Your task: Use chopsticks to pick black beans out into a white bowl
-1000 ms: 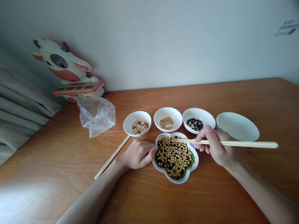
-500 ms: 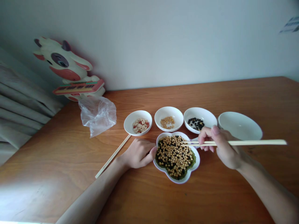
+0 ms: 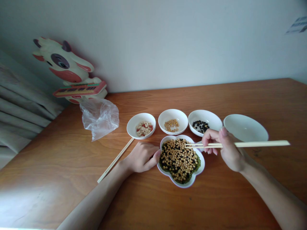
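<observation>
A white flower-shaped dish [image 3: 192,182] holds mixed yellow, black and green beans. My left hand [image 3: 142,157] rests curled on the table, its thumb against the dish's left rim. My right hand [image 3: 225,147] grips a pair of wooden chopsticks [image 3: 259,144] held level, their tips over the upper right part of the dish. I cannot tell whether a bean is between the tips. Behind the dish stand three small white bowls: one with pale and red seeds [image 3: 134,123], one with yellow beans [image 3: 179,118], one with black beans [image 3: 213,119].
An empty white bowl [image 3: 247,129] sits at the right end of the row. A second pair of chopsticks [image 3: 112,163] lies left of my left hand. A crumpled clear plastic bag [image 3: 99,118] and a cow-shaped toy [image 3: 69,75] stand near the wall at the left.
My right hand with the chopsticks has drifted slightly right and up, the tips pulling back toward the dish's right side. My left hand has not moved.
</observation>
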Demonstrator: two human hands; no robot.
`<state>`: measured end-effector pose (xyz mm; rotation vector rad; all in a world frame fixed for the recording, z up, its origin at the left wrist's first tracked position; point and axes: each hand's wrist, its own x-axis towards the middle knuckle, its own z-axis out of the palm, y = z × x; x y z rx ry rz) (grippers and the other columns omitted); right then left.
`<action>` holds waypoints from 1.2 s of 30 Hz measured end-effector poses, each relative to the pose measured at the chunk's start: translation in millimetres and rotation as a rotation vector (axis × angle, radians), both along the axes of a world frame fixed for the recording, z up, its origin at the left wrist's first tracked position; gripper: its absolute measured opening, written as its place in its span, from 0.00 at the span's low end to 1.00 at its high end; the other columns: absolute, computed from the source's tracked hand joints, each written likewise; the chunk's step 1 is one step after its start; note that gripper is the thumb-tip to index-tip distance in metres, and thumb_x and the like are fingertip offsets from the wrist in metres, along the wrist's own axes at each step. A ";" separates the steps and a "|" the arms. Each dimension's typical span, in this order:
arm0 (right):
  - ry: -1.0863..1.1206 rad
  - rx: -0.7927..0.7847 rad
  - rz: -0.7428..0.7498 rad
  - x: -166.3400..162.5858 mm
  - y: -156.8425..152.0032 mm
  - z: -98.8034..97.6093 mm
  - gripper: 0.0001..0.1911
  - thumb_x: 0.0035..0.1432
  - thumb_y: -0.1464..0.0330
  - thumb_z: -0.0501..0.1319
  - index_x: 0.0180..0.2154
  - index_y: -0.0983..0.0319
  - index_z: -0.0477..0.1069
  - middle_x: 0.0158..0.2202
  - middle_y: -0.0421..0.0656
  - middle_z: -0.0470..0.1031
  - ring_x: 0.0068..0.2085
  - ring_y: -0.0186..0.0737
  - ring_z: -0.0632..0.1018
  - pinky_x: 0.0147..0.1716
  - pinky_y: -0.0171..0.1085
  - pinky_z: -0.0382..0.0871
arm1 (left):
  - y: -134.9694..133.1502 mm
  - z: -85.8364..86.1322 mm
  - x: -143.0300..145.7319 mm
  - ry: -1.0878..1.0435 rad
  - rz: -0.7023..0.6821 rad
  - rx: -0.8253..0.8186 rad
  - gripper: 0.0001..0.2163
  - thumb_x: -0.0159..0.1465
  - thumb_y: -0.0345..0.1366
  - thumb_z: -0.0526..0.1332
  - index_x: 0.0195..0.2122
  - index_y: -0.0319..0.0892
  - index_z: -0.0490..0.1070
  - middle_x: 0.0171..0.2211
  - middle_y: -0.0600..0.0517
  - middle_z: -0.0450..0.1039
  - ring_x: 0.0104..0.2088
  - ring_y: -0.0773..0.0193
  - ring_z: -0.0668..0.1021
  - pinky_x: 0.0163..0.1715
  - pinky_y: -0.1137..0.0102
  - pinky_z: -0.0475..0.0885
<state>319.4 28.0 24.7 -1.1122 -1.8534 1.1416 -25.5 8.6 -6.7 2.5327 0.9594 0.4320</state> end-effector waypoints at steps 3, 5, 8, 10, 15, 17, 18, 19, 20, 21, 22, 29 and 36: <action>0.020 -0.006 -0.013 -1.1 0.1 0.1 0.41 0.73 0.42 0.34 0.30 0.59 0.73 0.24 0.44 0.76 0.25 0.39 0.74 0.23 0.37 0.66 | -0.1 0.1 -0.5 0.003 0.005 0.001 0.20 0.78 0.40 0.44 0.29 0.42 0.63 0.27 0.50 0.73 0.26 0.65 0.70 0.30 0.67 0.61; 0.029 -0.003 -0.029 -1.2 0.6 -0.3 0.41 0.74 0.43 0.36 0.29 0.59 0.74 0.23 0.44 0.76 0.24 0.38 0.74 0.22 0.36 0.65 | -0.2 0.1 -0.6 0.004 0.004 -0.001 0.20 0.79 0.40 0.44 0.29 0.42 0.63 0.27 0.50 0.73 0.26 0.65 0.70 0.30 0.67 0.62; 0.056 0.012 -0.051 -1.6 0.9 -1.1 0.40 0.75 0.44 0.37 0.29 0.59 0.75 0.23 0.44 0.76 0.23 0.37 0.73 0.22 0.36 0.65 | -0.4 0.2 -0.2 0.008 0.005 -0.007 0.20 0.79 0.40 0.44 0.29 0.42 0.63 0.27 0.50 0.73 0.26 0.65 0.70 0.30 0.67 0.62; 0.088 0.006 -0.055 -2.3 0.1 -0.4 0.40 0.75 0.44 0.38 0.29 0.59 0.75 0.23 0.44 0.76 0.23 0.38 0.73 0.22 0.37 0.64 | -0.3 0.3 0.3 0.008 0.006 -0.009 0.20 0.79 0.40 0.44 0.29 0.42 0.63 0.27 0.50 0.73 0.26 0.65 0.70 0.30 0.67 0.61; 0.228 -0.007 -0.118 -0.3 -3.3 8.1 0.40 0.73 0.41 0.41 0.27 0.58 0.77 0.23 0.46 0.76 0.24 0.41 0.72 0.21 0.40 0.60 | 0.4 0.7 0.8 0.004 -0.003 0.003 0.20 0.78 0.40 0.44 0.29 0.42 0.63 0.27 0.50 0.73 0.26 0.65 0.70 0.30 0.67 0.62; 0.323 0.068 -0.185 4.1 -2.6 11.9 0.40 0.71 0.40 0.43 0.26 0.57 0.78 0.24 0.47 0.76 0.24 0.42 0.73 0.21 0.42 0.59 | 0.4 1.3 0.7 0.006 -0.001 0.004 0.20 0.78 0.40 0.44 0.29 0.42 0.63 0.27 0.50 0.73 0.26 0.65 0.71 0.30 0.67 0.62; 0.368 0.130 -0.238 6.9 -1.4 13.2 0.39 0.71 0.39 0.44 0.26 0.57 0.78 0.24 0.48 0.75 0.25 0.44 0.73 0.21 0.42 0.58 | 0.4 1.7 0.7 0.008 0.001 0.005 0.20 0.78 0.40 0.44 0.29 0.42 0.63 0.27 0.50 0.73 0.26 0.65 0.71 0.30 0.67 0.62; 0.398 0.197 -0.302 9.9 0.4 14.0 0.39 0.71 0.40 0.44 0.26 0.57 0.78 0.24 0.49 0.75 0.25 0.45 0.74 0.21 0.43 0.57 | 0.4 2.1 0.7 0.010 0.004 0.006 0.20 0.78 0.40 0.44 0.29 0.42 0.63 0.27 0.50 0.73 0.26 0.65 0.71 0.30 0.67 0.61; 0.407 0.260 -0.368 12.7 2.6 14.3 0.38 0.71 0.40 0.45 0.26 0.57 0.78 0.25 0.50 0.75 0.26 0.46 0.74 0.22 0.44 0.57 | 0.3 2.6 0.6 0.012 0.007 0.007 0.20 0.78 0.40 0.44 0.29 0.42 0.63 0.27 0.50 0.73 0.26 0.65 0.70 0.30 0.67 0.61; 0.394 0.308 -0.422 15.3 5.1 14.3 0.38 0.71 0.41 0.45 0.26 0.57 0.77 0.25 0.51 0.75 0.26 0.48 0.73 0.22 0.44 0.56 | 0.2 3.0 0.7 0.014 0.009 0.007 0.20 0.78 0.40 0.44 0.29 0.42 0.62 0.27 0.50 0.73 0.25 0.65 0.70 0.30 0.67 0.61; 0.365 0.336 -0.459 17.3 7.5 14.3 0.37 0.71 0.41 0.45 0.27 0.57 0.77 0.25 0.51 0.75 0.26 0.48 0.73 0.23 0.45 0.56 | 0.2 3.3 0.7 0.015 0.010 0.007 0.20 0.78 0.40 0.44 0.29 0.42 0.62 0.27 0.50 0.73 0.25 0.65 0.70 0.30 0.67 0.61; 0.333 0.183 -0.372 19.1 4.8 25.2 0.39 0.70 0.39 0.41 0.27 0.55 0.76 0.26 0.51 0.74 0.26 0.49 0.70 0.25 0.46 0.57 | 0.4 2.8 1.1 0.012 0.007 0.006 0.19 0.78 0.40 0.44 0.29 0.42 0.61 0.27 0.50 0.73 0.25 0.65 0.70 0.30 0.67 0.60; 0.145 -0.101 0.217 12.5 -11.5 16.9 0.43 0.67 0.35 0.36 0.30 0.57 0.75 0.27 0.46 0.72 0.27 0.46 0.71 0.27 0.44 0.64 | 0.7 2.4 0.4 -0.002 -0.003 0.010 0.19 0.78 0.40 0.44 0.29 0.42 0.60 0.26 0.51 0.71 0.25 0.65 0.69 0.29 0.66 0.60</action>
